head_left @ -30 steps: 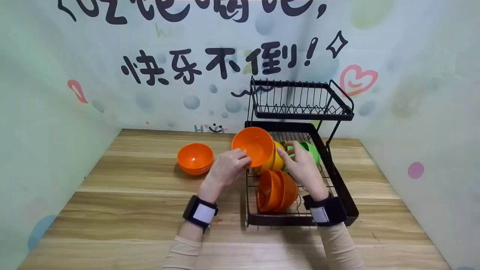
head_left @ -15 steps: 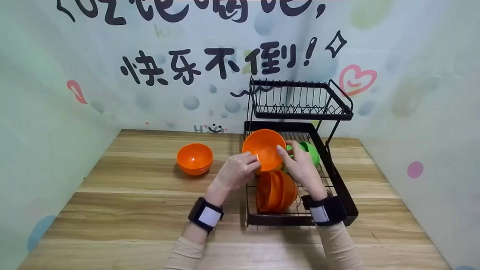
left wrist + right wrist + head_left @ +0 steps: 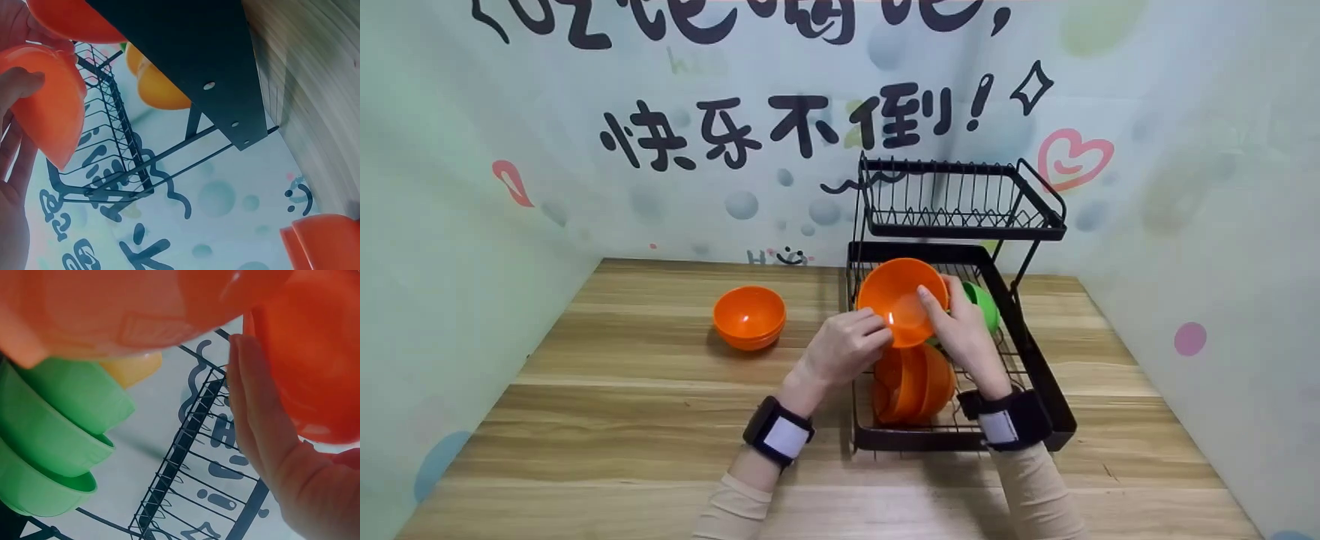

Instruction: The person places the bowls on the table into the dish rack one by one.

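The left hand [image 3: 846,346] was clamped with curled fingers on the near rim of the held orange bowl [image 3: 901,296], while the right hand [image 3: 966,330] pinched its other side, thumb inside the rim and fingers behind. The bowl hung tilted over the lower tier of the black rack [image 3: 960,440]. With so little rim in each grip, an early release by either hand could have let it drop; too low a path could have knocked the racked orange bowls [image 3: 936,382] just below. Counted outward: one bowl held, at least two orange ones in the rack, two yellow bowls [image 3: 161,90] visible, three green bowls [image 3: 53,422], and two nested table bowls [image 3: 748,313] well apart, left of the rack.
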`<act>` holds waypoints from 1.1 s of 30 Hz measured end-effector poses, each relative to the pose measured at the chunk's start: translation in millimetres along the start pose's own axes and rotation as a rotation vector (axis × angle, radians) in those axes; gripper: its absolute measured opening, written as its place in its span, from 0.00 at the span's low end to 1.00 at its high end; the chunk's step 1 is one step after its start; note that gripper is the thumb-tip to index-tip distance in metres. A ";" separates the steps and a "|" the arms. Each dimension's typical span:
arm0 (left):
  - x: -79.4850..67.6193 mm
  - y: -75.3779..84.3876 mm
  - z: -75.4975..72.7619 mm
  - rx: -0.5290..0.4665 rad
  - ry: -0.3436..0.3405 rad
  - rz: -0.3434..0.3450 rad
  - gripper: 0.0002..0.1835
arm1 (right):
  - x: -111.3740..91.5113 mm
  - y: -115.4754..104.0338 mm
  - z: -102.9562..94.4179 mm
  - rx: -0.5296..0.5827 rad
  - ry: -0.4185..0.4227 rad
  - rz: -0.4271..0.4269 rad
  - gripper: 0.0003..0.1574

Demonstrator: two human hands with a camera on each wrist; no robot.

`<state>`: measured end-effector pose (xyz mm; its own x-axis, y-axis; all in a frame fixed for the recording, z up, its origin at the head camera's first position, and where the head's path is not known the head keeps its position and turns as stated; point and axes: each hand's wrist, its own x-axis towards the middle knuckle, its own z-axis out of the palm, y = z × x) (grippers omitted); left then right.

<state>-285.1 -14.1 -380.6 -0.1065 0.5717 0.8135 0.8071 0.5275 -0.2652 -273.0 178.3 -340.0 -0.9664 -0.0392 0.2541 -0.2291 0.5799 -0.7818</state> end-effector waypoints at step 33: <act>-7.7 1.4 0.0 0.047 -0.369 -0.302 0.09 | 0.4 4.0 -23.6 -0.105 0.208 0.020 0.32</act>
<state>-283.2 -17.7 -387.3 -0.5380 0.5694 0.6216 0.6823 0.7271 -0.0755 -271.6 199.8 -329.5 -0.9231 0.1356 0.3597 -0.1862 0.6609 -0.7270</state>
